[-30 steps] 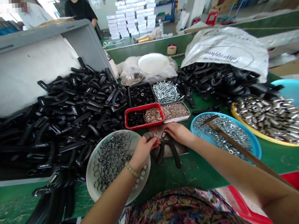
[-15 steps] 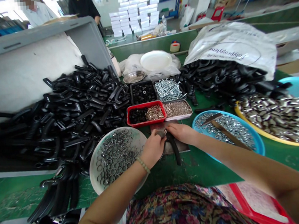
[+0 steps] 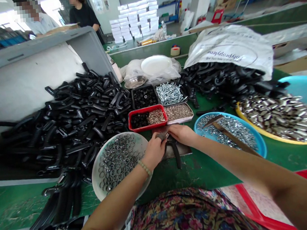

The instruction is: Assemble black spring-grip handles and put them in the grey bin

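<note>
1. Pliers (image 3: 175, 152) with black handles lie on a metal plate (image 3: 185, 150) on the green counter (image 3: 209, 171) at lower centre, their head just under both hands.
2. Left hand (image 3: 154, 151) has its grip pressed together, pinching a small grey piece (image 3: 160, 137) just above the head of the pliers.
3. Right hand (image 3: 181, 134) rests against the head of the pliers; I cannot tell whether its grip is closed on them.
4. White bowl (image 3: 94, 177) of metal rings sits just beside the left hand.
5. Blue basin (image 3: 260, 145) of nuts sits right of the right hand, a wooden-handled tool (image 3: 233, 133) lying in it.
6. Red tray (image 3: 147, 109) of small parts stands just beyond the hands.
7. Black plastic handles (image 3: 71, 125) lie heaped at centre left.
</note>
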Tool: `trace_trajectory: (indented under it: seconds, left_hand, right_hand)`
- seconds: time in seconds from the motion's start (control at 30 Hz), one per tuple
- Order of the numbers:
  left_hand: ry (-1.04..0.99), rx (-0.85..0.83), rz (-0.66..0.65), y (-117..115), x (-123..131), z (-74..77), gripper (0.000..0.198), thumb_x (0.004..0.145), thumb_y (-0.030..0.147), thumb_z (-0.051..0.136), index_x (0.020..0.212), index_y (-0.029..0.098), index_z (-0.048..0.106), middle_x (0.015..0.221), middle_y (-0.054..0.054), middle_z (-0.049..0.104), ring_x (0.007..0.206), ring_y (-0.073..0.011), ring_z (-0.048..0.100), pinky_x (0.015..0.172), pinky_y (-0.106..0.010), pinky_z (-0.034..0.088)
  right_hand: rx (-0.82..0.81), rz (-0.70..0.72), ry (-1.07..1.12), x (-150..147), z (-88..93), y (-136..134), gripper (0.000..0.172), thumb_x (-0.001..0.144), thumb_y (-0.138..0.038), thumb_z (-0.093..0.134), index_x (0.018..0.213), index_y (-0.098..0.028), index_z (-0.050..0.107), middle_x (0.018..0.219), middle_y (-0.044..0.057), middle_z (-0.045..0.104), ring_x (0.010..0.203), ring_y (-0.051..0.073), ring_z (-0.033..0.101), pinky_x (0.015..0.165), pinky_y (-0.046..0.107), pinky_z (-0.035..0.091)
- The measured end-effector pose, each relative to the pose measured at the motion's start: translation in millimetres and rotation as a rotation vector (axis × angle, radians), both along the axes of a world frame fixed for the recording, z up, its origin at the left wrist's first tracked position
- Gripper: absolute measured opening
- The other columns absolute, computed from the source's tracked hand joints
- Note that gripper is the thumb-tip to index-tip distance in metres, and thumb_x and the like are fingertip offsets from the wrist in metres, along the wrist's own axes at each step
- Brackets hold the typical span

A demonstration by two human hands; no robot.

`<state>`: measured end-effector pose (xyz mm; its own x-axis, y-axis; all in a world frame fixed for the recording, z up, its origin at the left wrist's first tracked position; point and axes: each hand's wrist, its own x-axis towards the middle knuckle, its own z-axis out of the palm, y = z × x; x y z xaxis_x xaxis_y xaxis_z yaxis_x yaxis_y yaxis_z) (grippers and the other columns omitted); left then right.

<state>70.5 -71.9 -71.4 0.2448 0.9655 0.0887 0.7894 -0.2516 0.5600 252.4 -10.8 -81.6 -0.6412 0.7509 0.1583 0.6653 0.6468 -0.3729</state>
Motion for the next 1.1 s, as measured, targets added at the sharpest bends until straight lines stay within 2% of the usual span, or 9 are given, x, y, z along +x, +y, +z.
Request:
trace_trajectory:
  seconds: [0.13,0.3,0.5,0.7,0.93,1.1]
  left_hand:
    - [0.131,0.030,-0.028,0,2,-1.8,0.028,0.094,0.030,0.037,0.100,0.017,0.061,0.105,-0.008,0.055,0.089,-0.0185,0.059,0.084,-0.029,0.045]
    - [0.223,0.029,-0.113,-2,1,-2.9,0.030,0.095,0.030,0.034,0.103,0.018,0.059,0.106,-0.009,0.055,0.088,-0.0185,0.057,0.082,-0.028,0.043]
    - [0.303,0.051,-0.244,-5,-3,-1.4,0.027,0.094,0.022,0.035,0.101,0.017,0.060,0.109,-0.010,0.055,0.092,-0.0204,0.054,0.082,-0.030,0.043]
    - [0.448,0.107,-0.290,-8,-4,0.5,0.024,0.092,0.017,0.038,0.096,0.015,0.061,0.109,-0.010,0.055,0.091,-0.0211,0.053,0.074,-0.031,0.046]
    - [0.288,0.080,-0.263,-18,-11,7.1,0.023,0.092,0.028,0.042,0.106,0.017,0.057,0.112,-0.007,0.054,0.097,-0.0200,0.053,0.084,-0.031,0.046]
    - [0.250,0.046,-0.243,-18,-10,6.1,0.023,0.093,0.028,0.041,0.107,0.018,0.056,0.111,-0.007,0.054,0.097,-0.0196,0.053,0.085,-0.032,0.046]
  right_hand:
    - [-0.072,-0.079,0.103,-1,0.6,4,0.014,0.088,-0.020,0.047,0.094,-0.017,0.060,0.091,0.007,0.066,0.086,0.016,0.061,0.076,0.027,0.045]
    - [-0.183,-0.236,0.267,4,10.6,10,0.012,0.082,-0.017,0.050,0.089,-0.017,0.060,0.079,0.002,0.067,0.071,0.014,0.063,0.067,0.026,0.049]
    - [-0.298,-0.273,0.367,8,26.6,2,0.016,0.078,-0.017,0.051,0.088,-0.018,0.064,0.073,0.000,0.067,0.061,0.013,0.060,0.057,0.026,0.050]
    - [-0.344,-0.263,0.383,4,12.7,2,0.010,0.079,-0.023,0.056,0.082,-0.017,0.064,0.075,0.001,0.068,0.068,0.014,0.062,0.065,0.025,0.050]
    - [-0.303,-0.230,0.359,1,5.7,1,0.012,0.081,-0.025,0.056,0.080,-0.018,0.065,0.079,0.003,0.067,0.076,0.016,0.061,0.071,0.027,0.047]
    - [-0.290,-0.251,0.344,0,-1.6,4,0.012,0.081,-0.027,0.056,0.079,-0.018,0.065,0.076,0.002,0.067,0.071,0.015,0.061,0.067,0.026,0.048]
